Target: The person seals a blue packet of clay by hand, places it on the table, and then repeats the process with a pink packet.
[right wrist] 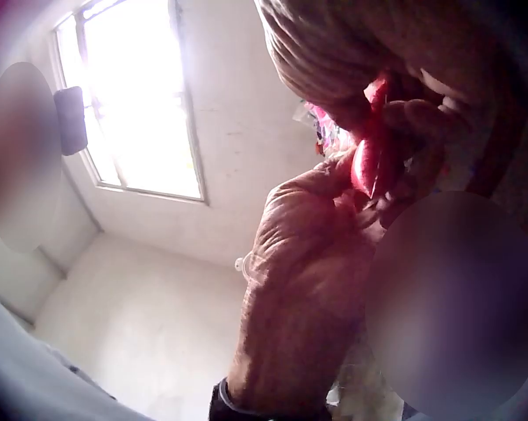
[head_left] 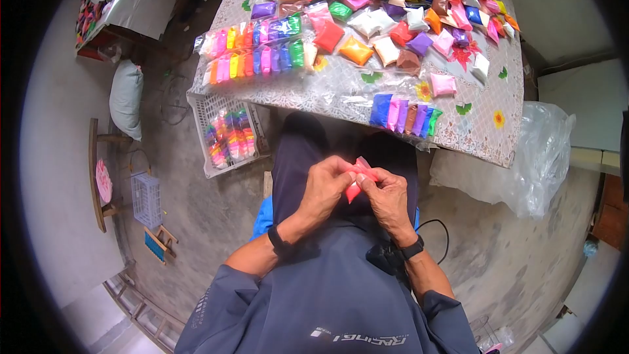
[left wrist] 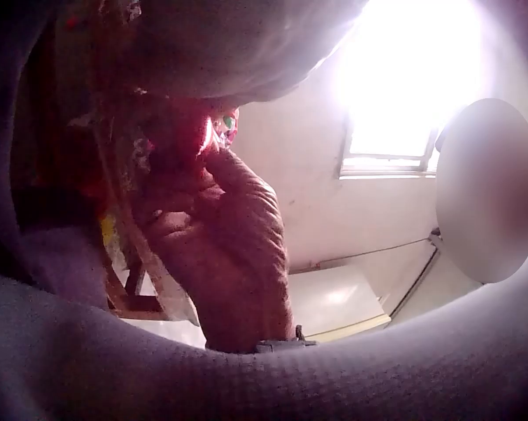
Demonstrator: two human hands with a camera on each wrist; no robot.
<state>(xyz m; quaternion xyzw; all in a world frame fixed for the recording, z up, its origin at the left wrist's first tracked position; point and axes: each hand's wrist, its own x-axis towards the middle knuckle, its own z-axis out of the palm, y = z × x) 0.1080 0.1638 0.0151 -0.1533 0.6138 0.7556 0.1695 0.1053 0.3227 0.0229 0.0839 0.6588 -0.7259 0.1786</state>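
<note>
Over the lap, in the head view, both hands meet at a small pinkish-red plastic packet [head_left: 353,193]. My left hand [head_left: 321,187] pinches it between thumb and fingers from one side. From the other side my right hand [head_left: 388,200] pinches it, thumb on top. One pointed corner sticks out below the thumbs and another part of the wrapper stands up above them. The right wrist view shows the same packet [right wrist: 367,167] shiny and bulging between the two hands. Much of it is hidden by fingers, and the left wrist view is dark around it.
A patterned table [head_left: 498,137] ahead carries a heap of coloured packets [head_left: 357,51]. Clear bags of packets in rows [head_left: 265,59] lie at its left, and another row [head_left: 406,117] at the near edge. A white basket [head_left: 208,137] with packets stands left; a clear plastic sheet [head_left: 537,170] hangs right.
</note>
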